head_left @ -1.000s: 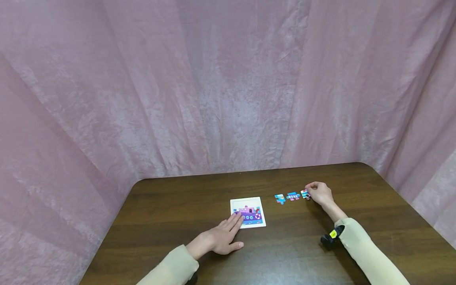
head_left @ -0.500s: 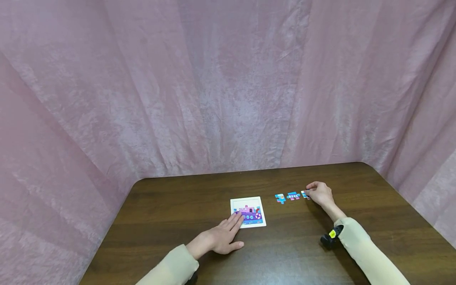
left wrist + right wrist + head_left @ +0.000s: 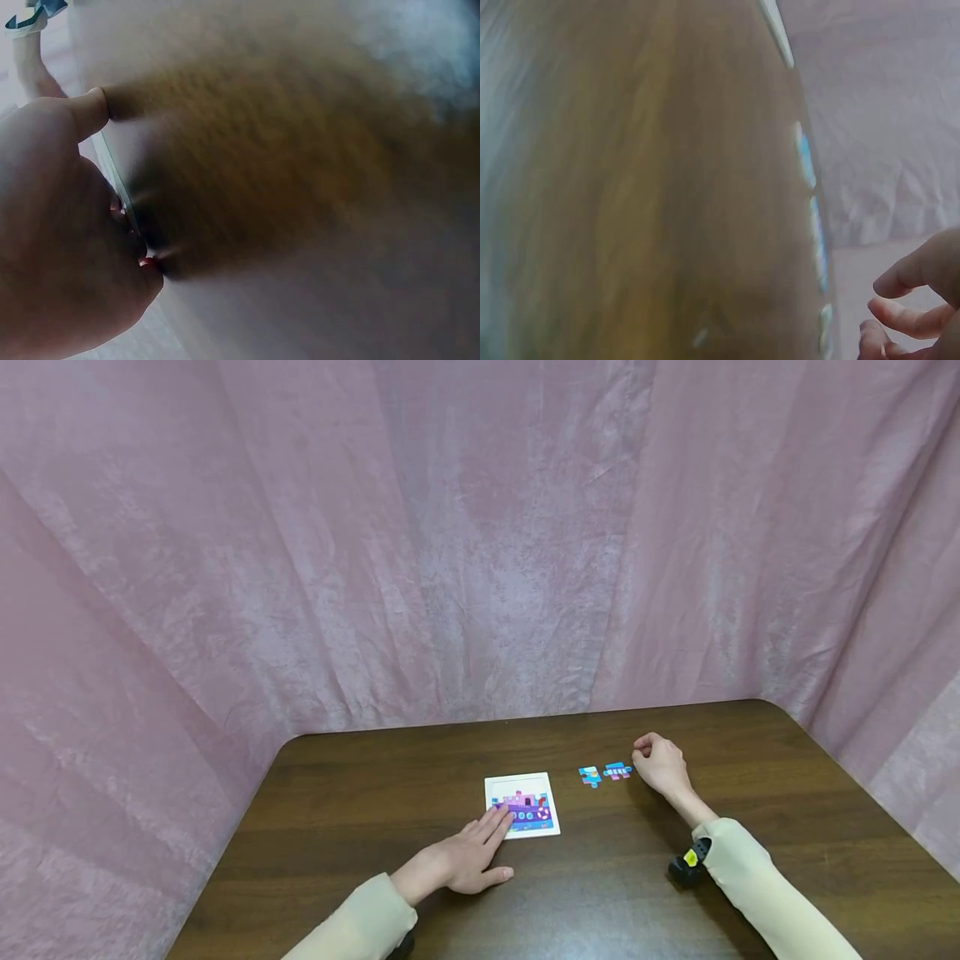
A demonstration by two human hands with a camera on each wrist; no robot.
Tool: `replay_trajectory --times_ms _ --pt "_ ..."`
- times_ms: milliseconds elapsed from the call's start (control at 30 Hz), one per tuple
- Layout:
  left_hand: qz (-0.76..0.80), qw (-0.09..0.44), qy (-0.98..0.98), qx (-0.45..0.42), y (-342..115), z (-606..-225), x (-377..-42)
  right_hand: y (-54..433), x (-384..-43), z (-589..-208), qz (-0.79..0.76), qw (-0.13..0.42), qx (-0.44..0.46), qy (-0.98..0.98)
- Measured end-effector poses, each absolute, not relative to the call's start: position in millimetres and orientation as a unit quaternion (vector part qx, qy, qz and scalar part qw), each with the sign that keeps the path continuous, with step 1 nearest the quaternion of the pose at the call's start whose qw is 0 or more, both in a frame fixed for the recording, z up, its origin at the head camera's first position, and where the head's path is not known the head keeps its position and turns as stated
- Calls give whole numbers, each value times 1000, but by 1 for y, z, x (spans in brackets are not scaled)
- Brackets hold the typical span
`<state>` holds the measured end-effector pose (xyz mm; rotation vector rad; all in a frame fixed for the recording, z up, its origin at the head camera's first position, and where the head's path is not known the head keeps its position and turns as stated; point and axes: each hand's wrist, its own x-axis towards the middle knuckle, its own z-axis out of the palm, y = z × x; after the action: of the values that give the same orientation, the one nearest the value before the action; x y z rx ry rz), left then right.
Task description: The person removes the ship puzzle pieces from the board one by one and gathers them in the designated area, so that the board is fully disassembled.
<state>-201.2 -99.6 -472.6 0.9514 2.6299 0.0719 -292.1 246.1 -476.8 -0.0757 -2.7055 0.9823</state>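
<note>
My left hand (image 3: 474, 857) rests with straight fingers on the lower left of a white-framed puzzle board (image 3: 555, 827) that shows a purple and pink boat. In the left wrist view the back of the left hand (image 3: 60, 225) hides most of the board. My right hand (image 3: 662, 766) hovers at the right end of a row of loose puzzle pieces, its fingers loosely bent with nothing between them. One puzzle piece (image 3: 826, 330) lies below those fingers in the right wrist view; the hand hides it in the head view. Left of it lie a blue and pink puzzle piece (image 3: 617, 771) and a blue and orange puzzle piece (image 3: 589, 777).
The brown wooden table (image 3: 360, 793) carries everything. Behind it hangs a pink curtain (image 3: 480, 568), close to the far edge. A black wrist camera (image 3: 686, 867) hangs under the right sleeve (image 3: 757, 877).
My right hand has risen slightly and shifted left, now covering the rightmost puzzle piece in the head view. The left hand and the board have stayed in place.
</note>
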Motion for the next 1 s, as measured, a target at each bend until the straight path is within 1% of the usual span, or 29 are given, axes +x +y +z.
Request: replay_trajectory --times_ms 300,433,700,933,1000 --pt "21 162 926 341 -99 -472 -199 228 -291 -469 350 114 7 -930" --pt "17 165 927 337 -98 -469 -199 222 -289 -467 358 106 26 -927" --pt "30 178 926 330 -97 -467 -201 204 -284 -464 356 76 83 -928" --pt "30 171 926 334 -97 -471 -201 190 -278 -458 361 32 129 -923" --pt "30 169 927 335 -97 -470 -201 187 -277 -459 355 29 144 -923"
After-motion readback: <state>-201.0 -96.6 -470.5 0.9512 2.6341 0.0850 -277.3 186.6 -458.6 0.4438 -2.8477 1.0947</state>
